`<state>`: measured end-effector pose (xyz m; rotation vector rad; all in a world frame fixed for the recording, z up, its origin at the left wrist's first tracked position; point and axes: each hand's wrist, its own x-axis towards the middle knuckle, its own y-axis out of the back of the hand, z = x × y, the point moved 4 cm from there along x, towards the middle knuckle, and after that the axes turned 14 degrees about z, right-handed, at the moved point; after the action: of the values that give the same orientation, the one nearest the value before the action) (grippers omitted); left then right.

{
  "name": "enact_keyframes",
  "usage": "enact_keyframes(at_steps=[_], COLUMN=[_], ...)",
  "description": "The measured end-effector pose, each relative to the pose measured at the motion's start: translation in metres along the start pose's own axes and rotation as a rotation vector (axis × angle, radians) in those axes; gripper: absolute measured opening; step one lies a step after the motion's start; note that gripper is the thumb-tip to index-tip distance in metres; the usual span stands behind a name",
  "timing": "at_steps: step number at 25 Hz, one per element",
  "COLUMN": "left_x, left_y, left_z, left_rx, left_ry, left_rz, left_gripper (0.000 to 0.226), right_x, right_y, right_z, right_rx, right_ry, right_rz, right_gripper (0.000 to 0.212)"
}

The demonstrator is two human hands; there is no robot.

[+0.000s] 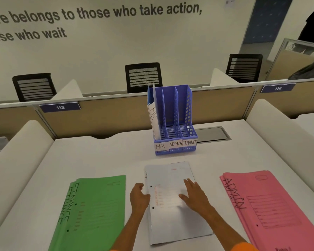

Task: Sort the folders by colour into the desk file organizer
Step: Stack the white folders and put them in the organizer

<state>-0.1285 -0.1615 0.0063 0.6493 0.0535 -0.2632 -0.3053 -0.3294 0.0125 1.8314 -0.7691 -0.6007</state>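
A blue desk file organizer (175, 148) with slots labelled HR, ADMIN and FINANCE stands at the desk's middle back. One white HR folder (153, 115) stands upright in its left slot. A white folder (168, 223) lies flat in front of me. My left hand (138, 196) has its fingers curled at that folder's left edge. My right hand (195, 194) rests flat on its cover with fingers spread. Green FINANCE folders (96, 212) lie stacked to the left, pink ADMIN folders (272, 207) to the right.
The white desk (101, 153) is bounded by padded side dividers (16, 156) and a tan back partition (107, 115). A grey cable hatch (213, 134) sits behind the organizer's right side. Black chairs (143, 77) stand beyond the partition.
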Motion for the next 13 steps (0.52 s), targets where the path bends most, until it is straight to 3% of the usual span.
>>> enact_keyframes(at_steps=[5, 11, 13], left_x=[-0.019, -0.02, -0.019], left_y=[-0.003, -0.006, -0.008], left_z=[-0.016, -0.007, -0.008], left_rx=[-0.076, -0.154, -0.186], left_ry=[0.296, 0.35, 0.345], left_rz=[-0.07, -0.089, -0.107], left_gripper=[0.055, 0.032, 0.033], right_x=[-0.03, -0.038, -0.04], right_y=[-0.019, -0.015, -0.008], right_z=[0.018, 0.023, 0.024], right_rx=[0.031, 0.162, 0.172], right_ry=[-0.08, -0.109, -0.106], right_rz=[-0.055, -0.061, -0.073], right_gripper=[0.07, 0.083, 0.099])
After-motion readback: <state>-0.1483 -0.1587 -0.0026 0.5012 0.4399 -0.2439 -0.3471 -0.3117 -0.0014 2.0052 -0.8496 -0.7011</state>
